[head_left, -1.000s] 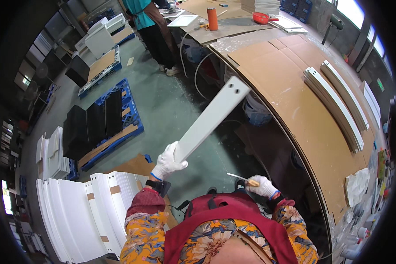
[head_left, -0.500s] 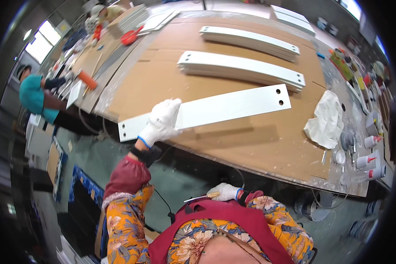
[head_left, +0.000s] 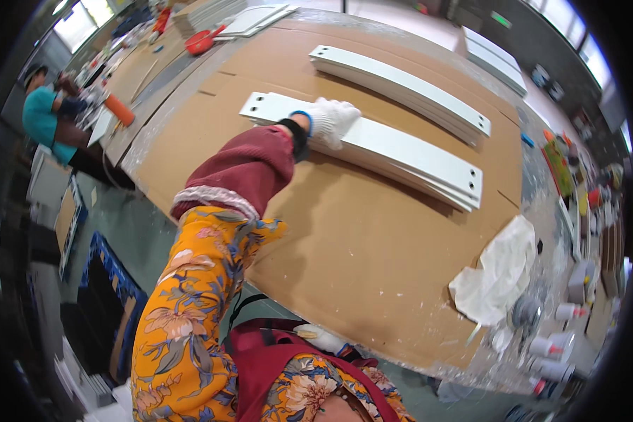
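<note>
Pinching long white flat board [head_left: 404, 150] with paired end holes: left white-gloved grip [head_left: 334, 122]; board sits atop near stack [head_left: 387, 174] on cardboard-covered worktop [head_left: 373, 267]; right white-gloved grip [head_left: 322, 337] closed round slim wooden-handled tool [head_left: 305, 334]

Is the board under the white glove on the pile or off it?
On it: the board lies atop the near pile, slightly askew, with the left hand over it.
</note>
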Tool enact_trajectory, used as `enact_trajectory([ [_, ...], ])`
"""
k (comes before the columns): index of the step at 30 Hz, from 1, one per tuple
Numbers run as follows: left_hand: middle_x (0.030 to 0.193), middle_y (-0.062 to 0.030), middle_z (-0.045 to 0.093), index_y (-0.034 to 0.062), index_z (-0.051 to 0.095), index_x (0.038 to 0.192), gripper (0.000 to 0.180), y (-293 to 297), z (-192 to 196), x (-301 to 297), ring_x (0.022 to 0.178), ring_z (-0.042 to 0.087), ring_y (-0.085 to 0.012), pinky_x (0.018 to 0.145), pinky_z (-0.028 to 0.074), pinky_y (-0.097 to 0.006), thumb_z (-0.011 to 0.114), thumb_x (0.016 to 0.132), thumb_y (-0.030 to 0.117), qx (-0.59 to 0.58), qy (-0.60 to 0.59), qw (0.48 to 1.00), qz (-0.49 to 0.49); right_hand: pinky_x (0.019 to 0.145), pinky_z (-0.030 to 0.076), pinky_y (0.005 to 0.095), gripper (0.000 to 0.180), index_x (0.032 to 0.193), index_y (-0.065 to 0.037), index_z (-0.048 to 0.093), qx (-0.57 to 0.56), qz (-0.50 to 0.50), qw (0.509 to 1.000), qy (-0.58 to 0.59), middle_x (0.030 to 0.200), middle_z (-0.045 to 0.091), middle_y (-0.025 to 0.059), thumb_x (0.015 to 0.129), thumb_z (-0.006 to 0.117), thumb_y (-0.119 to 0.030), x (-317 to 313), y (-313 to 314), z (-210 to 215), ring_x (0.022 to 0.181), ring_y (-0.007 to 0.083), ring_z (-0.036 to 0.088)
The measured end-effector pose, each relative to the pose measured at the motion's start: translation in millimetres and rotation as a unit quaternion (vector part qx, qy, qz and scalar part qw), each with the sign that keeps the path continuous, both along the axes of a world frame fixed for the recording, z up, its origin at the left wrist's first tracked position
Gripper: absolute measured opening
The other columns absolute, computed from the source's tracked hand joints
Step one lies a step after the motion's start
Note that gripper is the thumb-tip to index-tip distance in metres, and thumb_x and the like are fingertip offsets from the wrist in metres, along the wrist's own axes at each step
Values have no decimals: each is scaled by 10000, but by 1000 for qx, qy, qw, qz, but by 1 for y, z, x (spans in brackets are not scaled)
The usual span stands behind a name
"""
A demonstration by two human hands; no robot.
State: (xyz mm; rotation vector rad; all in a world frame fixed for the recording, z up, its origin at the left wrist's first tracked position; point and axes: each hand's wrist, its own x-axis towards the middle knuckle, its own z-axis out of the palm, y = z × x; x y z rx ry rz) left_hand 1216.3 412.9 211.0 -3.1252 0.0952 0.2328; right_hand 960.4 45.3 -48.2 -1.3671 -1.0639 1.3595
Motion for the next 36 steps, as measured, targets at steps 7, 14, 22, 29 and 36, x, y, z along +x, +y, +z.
enact_trajectory([
  [7,1184,-74,565,110,496,1225,668,-15,-8,-34,1100,548,-275,916,420,-448,728,619,270,-18,-157,987,-34,843,508,323,273,1121,-68,652,-74,50,995,35,995,690,130,873,635,-180,16,-1,2,917,234,663],
  [14,1255,-193,547,10,474,1303,707,1,-62,-315,1142,533,-337,961,413,-470,695,698,302,-41,-301,937,173,835,510,314,283,1120,-58,652,-83,90,991,57,982,692,131,860,659,-168,0,21,6,909,214,667],
  [22,1158,-245,583,16,508,1230,707,-150,-130,-749,1078,571,-399,919,464,-459,690,682,424,-72,33,636,768,829,514,317,433,1093,-68,674,-142,227,954,-135,973,706,110,753,779,-315,-50,79,12,920,195,677],
  [29,1304,-234,497,13,406,1335,843,-326,-179,-1007,1219,476,-389,986,417,-465,733,688,443,180,-117,332,919,786,511,338,389,1058,-108,675,-121,440,857,-239,926,700,91,772,746,-362,-189,149,-30,870,235,669],
  [36,1430,-152,357,120,300,1436,952,-381,-160,-1177,1339,321,-312,1010,326,-609,730,652,447,48,-12,119,992,814,515,254,351,1128,-42,639,-122,590,715,-355,1014,692,27,820,728,-183,-376,189,-8,914,106,632],
])
